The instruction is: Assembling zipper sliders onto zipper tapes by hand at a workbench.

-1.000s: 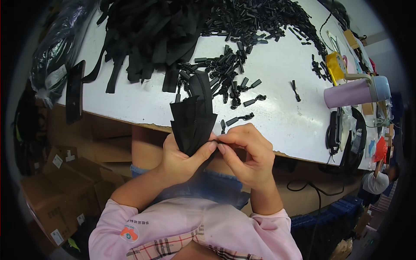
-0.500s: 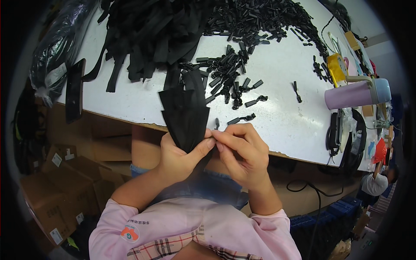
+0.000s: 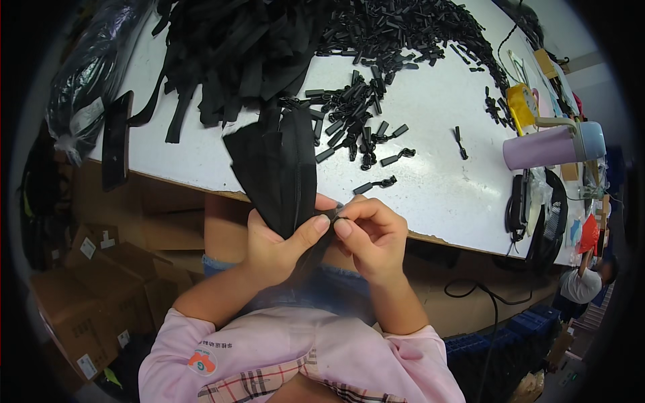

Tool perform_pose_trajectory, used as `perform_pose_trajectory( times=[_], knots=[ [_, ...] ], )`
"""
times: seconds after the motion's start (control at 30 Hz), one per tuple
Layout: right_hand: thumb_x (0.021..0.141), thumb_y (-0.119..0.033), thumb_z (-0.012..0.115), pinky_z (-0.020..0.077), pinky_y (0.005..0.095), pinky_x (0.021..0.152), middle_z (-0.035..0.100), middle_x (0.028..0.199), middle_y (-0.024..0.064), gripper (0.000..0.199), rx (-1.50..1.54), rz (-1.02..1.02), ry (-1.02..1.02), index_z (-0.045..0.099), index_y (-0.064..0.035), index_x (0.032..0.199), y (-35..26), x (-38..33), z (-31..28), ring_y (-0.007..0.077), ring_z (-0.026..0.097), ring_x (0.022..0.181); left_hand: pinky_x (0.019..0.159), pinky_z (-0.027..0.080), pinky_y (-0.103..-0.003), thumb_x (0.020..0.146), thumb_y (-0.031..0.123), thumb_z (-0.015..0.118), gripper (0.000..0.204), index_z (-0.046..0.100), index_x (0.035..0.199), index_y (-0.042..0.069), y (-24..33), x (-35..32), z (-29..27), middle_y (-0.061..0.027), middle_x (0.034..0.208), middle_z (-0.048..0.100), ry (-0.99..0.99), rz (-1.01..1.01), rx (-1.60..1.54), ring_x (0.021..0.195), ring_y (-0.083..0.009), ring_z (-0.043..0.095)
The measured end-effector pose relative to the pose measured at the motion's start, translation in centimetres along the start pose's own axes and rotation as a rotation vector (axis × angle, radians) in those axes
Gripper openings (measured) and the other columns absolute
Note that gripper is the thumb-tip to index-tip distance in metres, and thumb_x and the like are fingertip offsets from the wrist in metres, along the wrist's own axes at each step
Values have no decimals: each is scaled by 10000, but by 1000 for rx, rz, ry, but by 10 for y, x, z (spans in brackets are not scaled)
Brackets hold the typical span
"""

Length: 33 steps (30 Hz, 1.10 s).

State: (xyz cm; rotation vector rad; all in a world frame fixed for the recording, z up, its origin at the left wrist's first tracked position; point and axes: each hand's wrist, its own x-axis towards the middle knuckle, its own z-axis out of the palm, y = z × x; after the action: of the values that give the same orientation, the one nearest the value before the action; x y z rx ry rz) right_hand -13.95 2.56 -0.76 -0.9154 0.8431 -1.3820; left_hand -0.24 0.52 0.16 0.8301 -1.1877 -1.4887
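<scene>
My left hand [image 3: 275, 252] is closed round a bundle of black zipper strips [image 3: 275, 168], which fan out upward over the table edge. One strip's tail hangs below the fingers toward my lap. Thumb and forefinger of my right hand [image 3: 373, 238] pinch a small dark piece, seemingly a zipper pull [image 3: 338, 209], against the left thumb tip. The fingers cover most of it. Just beyond them, on the white table [image 3: 423, 195], lies a loose black zipper pull [image 3: 375, 185], with a small heap of the same pulls [image 3: 353, 121] behind.
A large pile of black strips [image 3: 228, 54] covers the table's far left; a big heap of pulls [image 3: 410, 27] lies at the back. A dark phone [image 3: 117, 141] overhangs the left edge. At right lie a lilac bottle [image 3: 541, 148] and yellow tape measure [image 3: 523, 104]. Cardboard boxes [image 3: 94, 302] stand below left.
The bundle's upper end has swung left and spread, showing a long strip on its right side. My right hand has come slightly lower and left, its fingers curled tighter at the left thumb.
</scene>
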Motion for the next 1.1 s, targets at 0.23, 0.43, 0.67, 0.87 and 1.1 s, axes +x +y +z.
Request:
perform_pose_trajectory(
  times=[0.23, 0.43, 0.67, 0.87, 1.1],
  knots=[
    [764, 14, 537, 285, 139, 419, 485, 648, -5, 33, 218, 348, -141, 514, 21, 787, -12, 4, -12, 4, 394, 504, 711, 417, -244, 722, 46, 575, 144, 552, 850, -15, 7, 1, 2, -80, 843, 551, -38, -153, -88, 772, -129, 526],
    [782, -9, 526, 294, 130, 440, 494, 683, -7, 48, -68, 83, 56, 510, 18, 819, -3, -2, 4, 2, 401, 526, 677, 443, -225, 779, 37, 527, 161, 546, 927, -24, -1, 1, -1, -71, 852, 576, -28, -7, 100, 752, -95, 537],
    [795, -36, 521, 315, 138, 476, 484, 678, -13, 65, -126, 107, -18, 506, 6, 842, -2, -4, -2, 9, 398, 550, 651, 453, -216, 768, 16, 535, 162, 546, 926, -18, 7, 0, -1, -66, 845, 576, -34, 23, 129, 726, -91, 541],
    [792, -52, 530, 332, 156, 468, 489, 672, 0, 74, -126, 105, 6, 509, 9, 828, 4, -8, -2, 29, 409, 542, 572, 447, -196, 767, 51, 562, 145, 556, 892, -22, 6, -2, -5, -52, 762, 578, -97, -22, 207, 626, -68, 531],
    [675, 0, 610, 288, 182, 389, 490, 618, 39, 111, -629, -352, -3, 541, 9, 762, -3, 2, -2, 57, 377, 446, 521, 387, -175, 794, 108, 550, 111, 557, 828, 3, 6, 0, -5, -18, 705, 547, -72, -163, 105, 593, -55, 487]
  ],
)
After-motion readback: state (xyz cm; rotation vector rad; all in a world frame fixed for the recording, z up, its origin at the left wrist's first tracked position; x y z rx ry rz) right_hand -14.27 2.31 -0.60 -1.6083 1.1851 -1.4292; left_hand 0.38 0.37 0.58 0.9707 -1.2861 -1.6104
